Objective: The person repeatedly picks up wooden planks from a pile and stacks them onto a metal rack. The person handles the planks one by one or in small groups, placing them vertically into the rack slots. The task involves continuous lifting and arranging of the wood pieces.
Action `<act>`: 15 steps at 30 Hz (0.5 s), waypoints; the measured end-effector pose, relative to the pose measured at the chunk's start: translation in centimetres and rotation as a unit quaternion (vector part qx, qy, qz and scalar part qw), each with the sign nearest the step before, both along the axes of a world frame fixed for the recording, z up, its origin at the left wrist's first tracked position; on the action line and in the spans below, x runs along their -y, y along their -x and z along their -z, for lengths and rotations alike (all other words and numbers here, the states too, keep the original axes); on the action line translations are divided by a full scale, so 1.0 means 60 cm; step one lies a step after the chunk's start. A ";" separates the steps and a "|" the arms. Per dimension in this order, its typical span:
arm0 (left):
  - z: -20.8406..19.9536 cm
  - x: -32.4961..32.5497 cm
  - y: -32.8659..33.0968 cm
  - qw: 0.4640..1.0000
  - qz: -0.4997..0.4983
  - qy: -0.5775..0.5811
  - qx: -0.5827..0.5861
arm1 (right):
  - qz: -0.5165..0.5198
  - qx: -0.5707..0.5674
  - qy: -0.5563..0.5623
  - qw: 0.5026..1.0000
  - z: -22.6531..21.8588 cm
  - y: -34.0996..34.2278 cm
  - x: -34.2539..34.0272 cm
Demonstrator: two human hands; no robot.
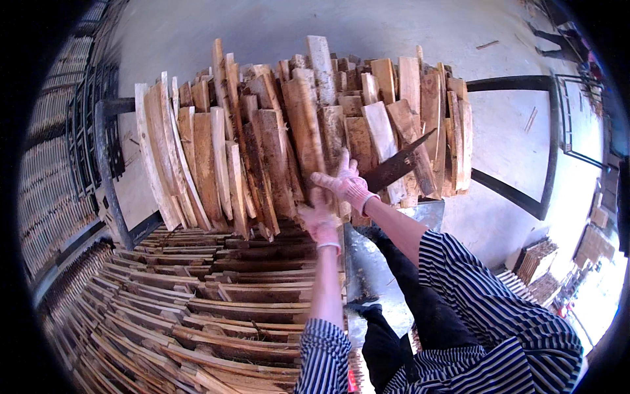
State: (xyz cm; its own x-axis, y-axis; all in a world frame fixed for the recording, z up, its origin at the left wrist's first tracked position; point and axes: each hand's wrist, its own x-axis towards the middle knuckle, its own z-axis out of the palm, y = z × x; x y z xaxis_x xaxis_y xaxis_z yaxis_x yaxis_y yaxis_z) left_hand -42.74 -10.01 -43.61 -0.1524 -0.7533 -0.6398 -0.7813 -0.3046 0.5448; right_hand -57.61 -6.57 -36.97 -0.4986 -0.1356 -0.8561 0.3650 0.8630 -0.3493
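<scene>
Both my hands wear pale pink knit gloves and reach to the near side of a long row of rough wood boards standing on edge. My right hand [348,184] is over the near ends of the middle boards, fingers apart, and seems to touch them. Just below and left of it, my left hand [319,222] is smeared by motion, close to the lower end of a tall brown board [303,128]; whether it grips that board is unclear. Beside my right wrist a dark, pointed wood piece [399,163] slants across the row.
A black metal frame [550,148] supports the row. Stacked wood strips [216,315] fill the lower left, with more racks [59,157] along the left wall. Bundles of wood [537,259] lie at the right. My legs stand on a grey surface below the boards.
</scene>
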 end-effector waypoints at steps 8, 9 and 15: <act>-0.069 -0.022 0.016 0.994 0.053 0.059 0.080 | 0.011 0.045 0.011 0.999 0.007 0.024 -0.012; -0.058 -0.005 0.009 0.998 0.014 0.024 0.061 | -0.001 0.042 0.013 0.999 0.009 0.025 -0.011; -0.024 0.021 -0.001 0.989 0.064 -0.069 0.112 | -0.022 0.052 -0.042 0.998 0.012 0.028 0.010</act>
State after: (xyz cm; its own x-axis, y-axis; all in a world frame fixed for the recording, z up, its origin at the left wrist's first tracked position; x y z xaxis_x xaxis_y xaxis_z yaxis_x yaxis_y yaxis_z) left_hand -42.70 -11.28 -42.19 -0.0827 -0.6408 -0.7632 -0.9147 -0.2552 0.3134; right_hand -59.31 -7.19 -37.69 -0.4011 -0.0814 -0.9124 0.3563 0.9038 -0.2372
